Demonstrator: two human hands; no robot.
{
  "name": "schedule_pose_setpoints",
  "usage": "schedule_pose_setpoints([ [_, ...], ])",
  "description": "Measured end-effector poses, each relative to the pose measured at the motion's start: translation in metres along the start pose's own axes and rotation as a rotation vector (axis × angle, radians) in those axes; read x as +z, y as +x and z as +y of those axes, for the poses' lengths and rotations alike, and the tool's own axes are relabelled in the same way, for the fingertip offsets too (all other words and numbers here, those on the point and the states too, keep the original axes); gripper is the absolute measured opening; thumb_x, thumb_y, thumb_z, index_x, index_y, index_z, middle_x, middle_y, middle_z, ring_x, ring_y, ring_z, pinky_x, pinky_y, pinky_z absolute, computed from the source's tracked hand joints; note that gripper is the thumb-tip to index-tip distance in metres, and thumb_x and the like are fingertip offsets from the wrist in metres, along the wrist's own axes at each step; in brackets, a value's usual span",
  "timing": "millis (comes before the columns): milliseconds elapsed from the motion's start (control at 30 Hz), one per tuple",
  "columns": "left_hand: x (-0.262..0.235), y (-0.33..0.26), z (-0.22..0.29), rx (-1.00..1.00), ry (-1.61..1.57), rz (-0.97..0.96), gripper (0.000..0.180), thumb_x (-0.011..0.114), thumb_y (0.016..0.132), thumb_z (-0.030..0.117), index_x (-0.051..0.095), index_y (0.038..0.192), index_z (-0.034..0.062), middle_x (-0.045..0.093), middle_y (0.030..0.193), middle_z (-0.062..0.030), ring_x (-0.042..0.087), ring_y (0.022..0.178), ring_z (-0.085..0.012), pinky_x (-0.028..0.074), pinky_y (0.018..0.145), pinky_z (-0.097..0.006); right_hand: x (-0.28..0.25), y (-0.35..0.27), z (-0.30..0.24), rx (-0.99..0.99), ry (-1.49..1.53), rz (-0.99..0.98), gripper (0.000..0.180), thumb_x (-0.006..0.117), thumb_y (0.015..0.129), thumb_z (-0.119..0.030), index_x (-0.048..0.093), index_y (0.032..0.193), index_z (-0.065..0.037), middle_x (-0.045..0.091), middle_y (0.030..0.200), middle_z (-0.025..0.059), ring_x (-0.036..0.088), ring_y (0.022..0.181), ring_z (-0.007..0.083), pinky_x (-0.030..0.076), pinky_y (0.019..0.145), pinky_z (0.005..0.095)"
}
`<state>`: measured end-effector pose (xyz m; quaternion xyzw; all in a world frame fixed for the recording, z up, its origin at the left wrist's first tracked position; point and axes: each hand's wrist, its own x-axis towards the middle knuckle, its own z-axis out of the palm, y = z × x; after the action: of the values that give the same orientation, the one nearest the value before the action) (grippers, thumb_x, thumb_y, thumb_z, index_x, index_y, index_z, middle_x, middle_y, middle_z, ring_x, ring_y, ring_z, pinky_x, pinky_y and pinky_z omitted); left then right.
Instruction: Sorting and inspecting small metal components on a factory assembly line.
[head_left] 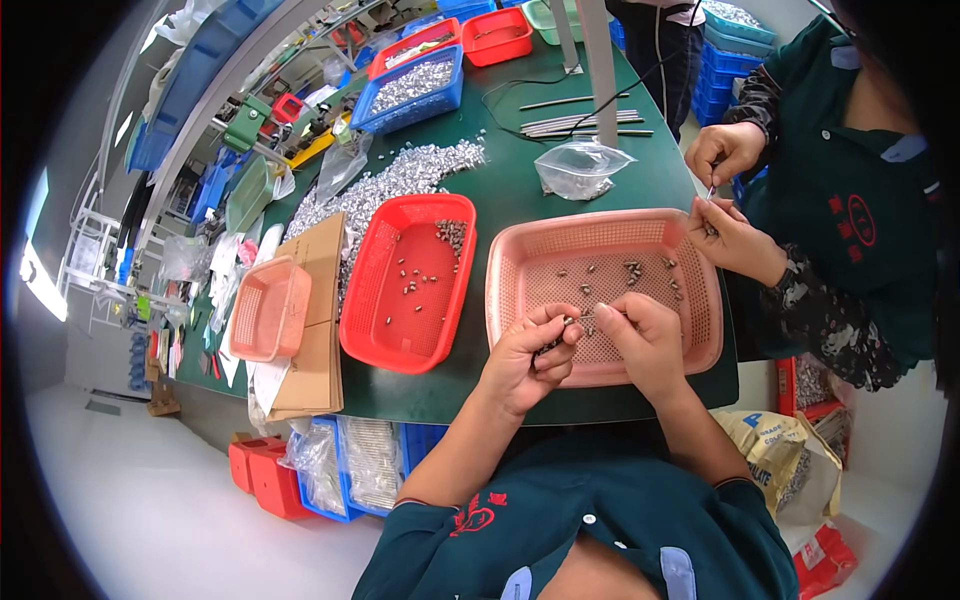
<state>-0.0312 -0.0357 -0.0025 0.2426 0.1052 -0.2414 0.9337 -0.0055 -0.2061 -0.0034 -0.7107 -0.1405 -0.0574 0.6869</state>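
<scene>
My left hand (pixel 534 356) is closed round several small dark metal fittings, with one pinched between thumb and forefinger at the top. Beside it, my right hand (pixel 645 340) has its thumb and curled fingers together; whatever they hold is hidden. Both hands are over the front part of a pink mesh basket (pixel 508 250), where more small metal fittings (pixel 634 270) lie scattered and in a small cluster. To the left stands a red basket (pixel 372 330), with loose fittings on its floor and a heap in its far right corner.
Silvery small parts (pixel 425 168) are piled on the green table (pixel 510 100). A clear bag (pixel 580 168), metal rods (pixel 585 124) and a post (pixel 601 80) are beyond the pink basket. Cardboard (pixel 318 330) carries a smaller pink basket (pixel 268 318). A co-worker's hands (pixel 735 235) are close on the right.
</scene>
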Motion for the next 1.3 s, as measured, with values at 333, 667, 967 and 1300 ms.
schedule_pose_setpoints([
  [333, 0.000, -0.001, -0.001, -0.009, 0.033, 0.012, 0.011, 0.049, 0.087, 0.004, 0.055, 0.097, 0.0038, 0.054, 0.077, -0.0066, 0.034, 0.046, -0.0029, 0.026, 0.039, -0.015, -0.002, -0.001, 0.001, 0.010, -0.013, -0.078, 0.015, 0.061, 0.082, -0.005, 0.057, 0.071, 0.003, 0.047, 0.060, 0.0014, 0.042, 0.055, 0.0063, 0.033, 0.049, 0.0233],
  [667, 0.007, -0.002, 0.004, 0.023, 0.204, 0.071, 0.007, 0.052, 0.084, 0.004, 0.054, 0.091, 0.0054, 0.055, 0.072, -0.0067, 0.034, 0.043, -0.0031, 0.025, 0.037, -0.016, -0.007, 0.004, -0.002, -0.093, -0.094, -0.115, 0.018, 0.066, 0.077, -0.009, 0.056, 0.066, 0.001, 0.048, 0.056, 0.0077, 0.046, 0.049, 0.0147, 0.035, 0.046, 0.0285],
  [967, 0.012, -0.003, 0.002, 0.062, 0.292, 0.076, 0.008, 0.055, 0.084, 0.004, 0.053, 0.091, 0.0049, 0.056, 0.071, -0.0069, 0.035, 0.043, -0.0030, 0.025, 0.037, -0.016, -0.008, 0.007, -0.010, -0.282, -0.208, -0.138, 0.018, 0.066, 0.076, -0.008, 0.056, 0.065, 0.001, 0.048, 0.056, 0.0083, 0.047, 0.049, 0.0180, 0.035, 0.046, 0.0295],
  [1300, 0.018, -0.005, 0.005, 0.080, 0.485, 0.123, 0.007, 0.054, 0.086, 0.009, 0.052, 0.089, 0.0028, 0.055, 0.069, -0.0055, 0.033, 0.040, -0.0022, 0.022, 0.037, -0.016, -0.005, 0.002, -0.004, -0.009, -0.027, -0.132, 0.017, 0.065, 0.079, -0.009, 0.058, 0.068, 0.002, 0.050, 0.058, 0.0067, 0.047, 0.052, 0.0115, 0.035, 0.047, 0.0274],
])
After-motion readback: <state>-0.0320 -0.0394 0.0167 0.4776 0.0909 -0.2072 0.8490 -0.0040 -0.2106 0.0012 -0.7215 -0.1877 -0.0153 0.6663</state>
